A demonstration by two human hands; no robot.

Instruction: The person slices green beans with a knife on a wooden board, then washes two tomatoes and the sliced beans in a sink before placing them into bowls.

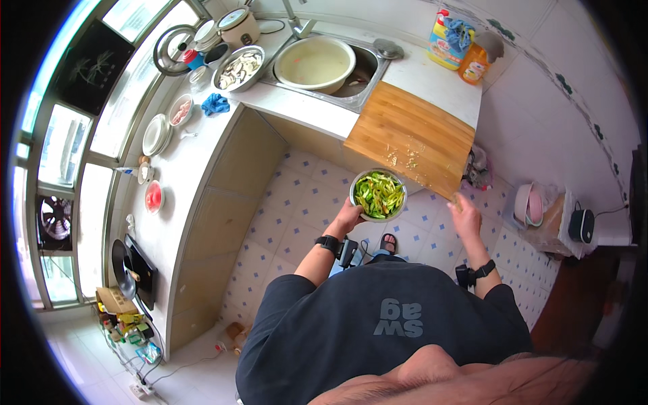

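Observation:
My left hand (349,216) grips the rim of a round metal bowl (353,202), in front of the counter and over the floor. Sliced green peppers (379,195) fill the bowl. At the near right corner of a wooden cutting board (400,119), my right hand (467,218) is closed around what looks like a wooden handle (457,202); what it belongs to is hidden. Chopped pale bits (405,157), probably garlic, lie scattered over the board's near part. The board rests on the counter and juts past its front edge.
A white basin (279,76) of cloudy water sits in the sink (365,96). Left of it stands a metal bowl of sliced eggplant or mushroom (239,71). Detergent bottles (445,45) stand at the back right. A wok (121,263) is at the left counter's near end.

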